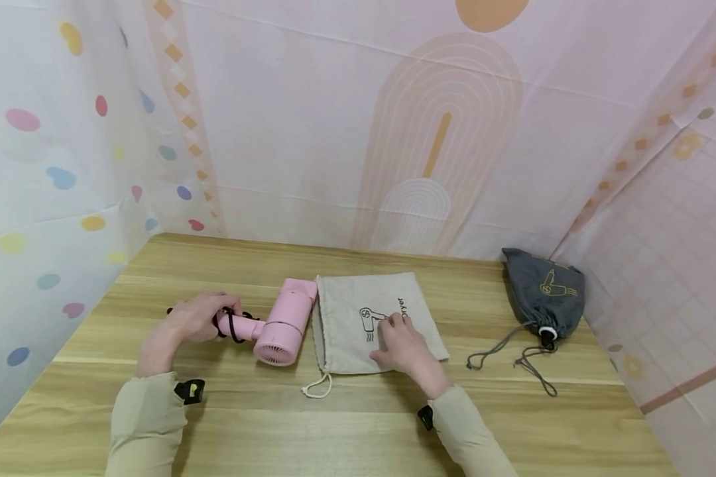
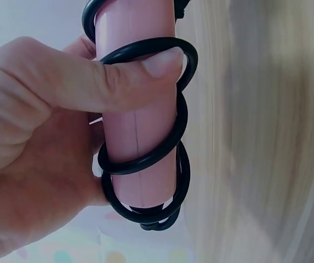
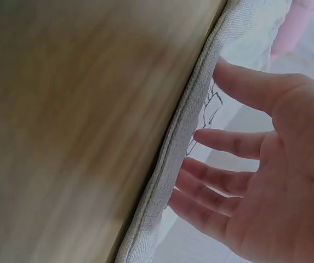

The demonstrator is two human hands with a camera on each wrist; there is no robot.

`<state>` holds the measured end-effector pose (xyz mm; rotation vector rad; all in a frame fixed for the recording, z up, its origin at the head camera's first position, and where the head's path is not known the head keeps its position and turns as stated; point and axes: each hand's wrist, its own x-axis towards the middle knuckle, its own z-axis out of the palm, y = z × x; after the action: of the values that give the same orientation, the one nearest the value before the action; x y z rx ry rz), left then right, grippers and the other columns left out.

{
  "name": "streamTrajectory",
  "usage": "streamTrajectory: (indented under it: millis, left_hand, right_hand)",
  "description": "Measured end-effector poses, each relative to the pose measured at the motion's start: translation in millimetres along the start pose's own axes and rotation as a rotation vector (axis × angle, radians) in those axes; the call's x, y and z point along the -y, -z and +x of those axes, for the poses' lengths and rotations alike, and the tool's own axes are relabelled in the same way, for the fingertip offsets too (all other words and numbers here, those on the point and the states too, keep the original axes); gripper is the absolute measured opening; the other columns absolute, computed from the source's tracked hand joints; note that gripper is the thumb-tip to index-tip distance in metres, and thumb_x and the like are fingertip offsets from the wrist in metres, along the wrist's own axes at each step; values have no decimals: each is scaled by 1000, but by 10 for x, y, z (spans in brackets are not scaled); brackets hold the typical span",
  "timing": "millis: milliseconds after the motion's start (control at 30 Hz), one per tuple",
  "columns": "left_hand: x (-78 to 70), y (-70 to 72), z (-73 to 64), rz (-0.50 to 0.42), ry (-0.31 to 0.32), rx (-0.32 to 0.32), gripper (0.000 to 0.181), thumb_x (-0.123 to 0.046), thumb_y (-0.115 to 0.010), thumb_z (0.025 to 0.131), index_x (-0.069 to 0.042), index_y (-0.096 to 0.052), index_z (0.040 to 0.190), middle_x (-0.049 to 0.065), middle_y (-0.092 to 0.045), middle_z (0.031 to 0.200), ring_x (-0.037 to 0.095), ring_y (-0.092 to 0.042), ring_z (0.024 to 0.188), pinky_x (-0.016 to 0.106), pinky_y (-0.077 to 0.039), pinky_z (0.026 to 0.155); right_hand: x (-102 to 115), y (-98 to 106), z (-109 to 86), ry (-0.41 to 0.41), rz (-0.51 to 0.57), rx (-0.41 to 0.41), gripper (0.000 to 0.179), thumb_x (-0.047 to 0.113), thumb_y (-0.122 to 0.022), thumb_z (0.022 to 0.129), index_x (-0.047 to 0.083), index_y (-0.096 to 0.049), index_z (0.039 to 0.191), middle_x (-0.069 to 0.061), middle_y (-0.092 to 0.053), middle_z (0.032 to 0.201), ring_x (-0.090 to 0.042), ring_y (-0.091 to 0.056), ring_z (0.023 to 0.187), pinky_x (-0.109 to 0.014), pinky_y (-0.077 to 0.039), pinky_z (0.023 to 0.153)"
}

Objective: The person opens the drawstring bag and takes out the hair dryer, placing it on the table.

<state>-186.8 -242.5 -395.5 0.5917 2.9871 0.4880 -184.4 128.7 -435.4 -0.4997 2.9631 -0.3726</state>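
A pink hair dryer (image 1: 285, 321) lies on the wooden table, its head beside the left edge of a flat beige drawstring bag (image 1: 346, 331). My left hand (image 1: 199, 317) grips the dryer's handle (image 2: 137, 126), round which a black cord (image 2: 146, 163) is coiled; the thumb lies across the handle in the left wrist view. On the bag, near its printed dryer picture, my right hand (image 1: 404, 346) rests with fingertips touching the cloth. Its fingers (image 3: 228, 143) are spread and fairly straight, holding nothing. The bag's white string (image 1: 318, 391) hangs out at the lower left corner.
A dark grey drawstring bag (image 1: 545, 295) with a yellow dryer print sits at the table's right back, bulging, its cords (image 1: 537, 371) trailing forward. Patterned cloth walls (image 1: 310, 132) enclose the wooden table (image 1: 310, 437) at the back and both sides.
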Motion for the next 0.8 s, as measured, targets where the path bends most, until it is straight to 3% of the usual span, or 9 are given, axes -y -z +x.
streamTrajectory:
  millis: [267, 400, 567, 633, 700, 800]
  left_hand:
    - [28, 8, -14, -26, -12, -16, 35, 3, -71, 65, -22, -59, 86, 6, -63, 93, 19, -51, 76, 39, -42, 60]
    - [23, 13, 0, -79, -29, -30, 35, 1, -77, 61, -17, -61, 87, 6, -63, 89, 18, -53, 76, 33, -43, 63]
    - [42, -23, 23, -98, -5, -50, 38, 0, -80, 60, -13, -63, 91, 9, -64, 90, 21, -54, 77, 36, -46, 67]
    - [50, -48, 33, -86, 18, -74, 39, 0, -81, 60, -12, -63, 93, 12, -65, 92, 24, -56, 80, 40, -48, 68]
    - [58, -76, 40, -72, 45, -102, 39, -1, -81, 60, -10, -64, 94, 16, -65, 95, 28, -58, 83, 45, -49, 70]
    - [61, -114, 51, -74, 81, -147, 39, -3, -80, 62, -6, -65, 97, 20, -66, 96, 35, -60, 87, 52, -49, 74]
  right_hand:
    - [-132, 51, 65, -9, -24, 20, 56, 27, -77, 78, 1, -57, 123, -19, -49, 130, -37, -47, 119, -49, -51, 91]
    - [-179, 74, 67, 46, -5, 17, 52, 17, -76, 78, 3, -57, 124, -18, -50, 131, -39, -47, 121, -50, -45, 100]
    - [-182, 51, 66, 162, 17, -6, 50, -4, -67, 74, 4, -58, 123, -18, -51, 133, -39, -46, 124, -50, -37, 108]
    - [-158, 34, 61, 180, 31, -20, 44, -2, -66, 78, 5, -60, 121, -18, -52, 131, -39, -47, 121, -49, -40, 105]
    - [-118, 26, 46, 160, 47, -18, 38, 11, -67, 85, 6, -59, 122, -18, -52, 130, -40, -48, 119, -50, -45, 98]
    - [-55, 24, 26, 121, 52, 1, 47, 33, -66, 88, 7, -57, 126, -19, -50, 130, -40, -47, 118, -52, -48, 92]
